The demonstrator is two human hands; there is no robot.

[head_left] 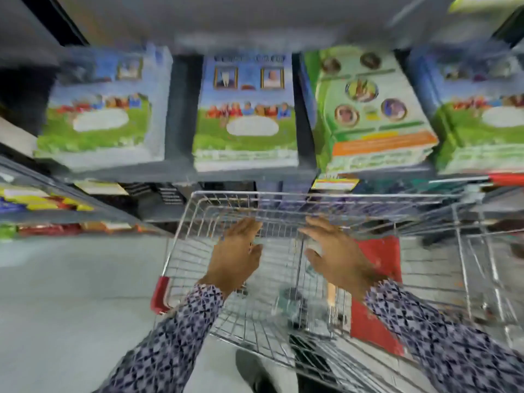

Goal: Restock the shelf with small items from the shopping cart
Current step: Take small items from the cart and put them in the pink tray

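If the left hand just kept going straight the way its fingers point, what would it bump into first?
Most likely the far wire wall of the shopping cart. The left hand is open and empty, its fingers aimed forward at that wall. Beyond it stands the shelf. The picture is blurred, so how close the hand is stays unclear.

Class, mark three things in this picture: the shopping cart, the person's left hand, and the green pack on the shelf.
shopping cart (326, 197): head view, on its far wire rim.
left hand (236, 251): head view, on the back of the hand.
green pack (365, 114): head view, on the middle of its printed front.
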